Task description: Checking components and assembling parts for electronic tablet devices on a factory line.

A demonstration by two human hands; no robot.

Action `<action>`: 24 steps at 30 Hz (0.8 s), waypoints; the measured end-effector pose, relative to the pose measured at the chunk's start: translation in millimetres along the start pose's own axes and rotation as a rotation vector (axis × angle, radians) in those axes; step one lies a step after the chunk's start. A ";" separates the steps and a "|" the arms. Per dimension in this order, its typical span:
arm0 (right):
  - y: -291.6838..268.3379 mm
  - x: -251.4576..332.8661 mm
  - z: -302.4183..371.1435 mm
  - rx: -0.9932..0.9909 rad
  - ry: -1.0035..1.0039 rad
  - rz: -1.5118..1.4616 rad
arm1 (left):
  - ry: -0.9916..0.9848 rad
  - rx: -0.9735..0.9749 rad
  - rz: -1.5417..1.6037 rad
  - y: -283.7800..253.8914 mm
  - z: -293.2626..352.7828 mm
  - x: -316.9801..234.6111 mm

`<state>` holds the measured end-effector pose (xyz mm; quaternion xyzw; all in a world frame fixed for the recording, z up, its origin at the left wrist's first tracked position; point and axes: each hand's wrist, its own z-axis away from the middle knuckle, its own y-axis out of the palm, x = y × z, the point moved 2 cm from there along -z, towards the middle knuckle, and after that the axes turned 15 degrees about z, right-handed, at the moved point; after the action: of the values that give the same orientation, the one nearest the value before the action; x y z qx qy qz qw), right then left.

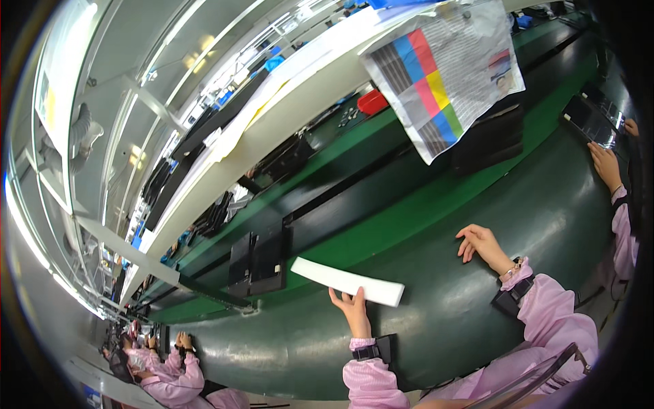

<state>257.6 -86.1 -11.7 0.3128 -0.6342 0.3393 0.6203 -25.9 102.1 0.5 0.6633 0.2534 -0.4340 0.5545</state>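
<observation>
My left hand (351,311) grips a long white foam strip (347,281) near its right end, thumb on the near side. The strip slants from upper left to lower right over the dark green bench (436,327). To the right, my right hand (479,244) hovers over the bench with nothing in it, its fingers loosely bent and apart. Both my forearms wear pink sleeves with black straps at the wrists.
Dark flat panels (257,263) lie at the bench's far left. A printed sheet with colour blocks (436,82) hangs from the shelf above. At right, a co-worker's hands hold a dark glossy panel (590,121). Another co-worker (167,375) sits at lower left.
</observation>
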 end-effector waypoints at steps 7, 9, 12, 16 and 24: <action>0.2 3.4 4.5 0.011 0.010 0.014 | 0.109 0.110 0.005 3.4 5.5 -1.5; 1.4 3.6 4.8 0.012 0.009 0.018 | 0.108 0.077 -0.001 4.0 7.9 -2.5; 0.3 1.2 5.4 0.016 0.004 0.021 | -0.027 0.024 0.007 -3.4 4.3 1.0; 1.3 3.7 4.3 0.018 -0.004 0.019 | 0.009 0.089 -0.009 -2.5 0.9 1.9; 0.2 2.7 3.4 0.016 0.003 0.028 | 0.053 0.067 -0.086 -3.6 -0.4 3.5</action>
<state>255.4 -88.8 -9.1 0.3084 -0.6349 0.3535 0.6139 -27.0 102.9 -4.4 0.6811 0.2816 -0.4480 0.5061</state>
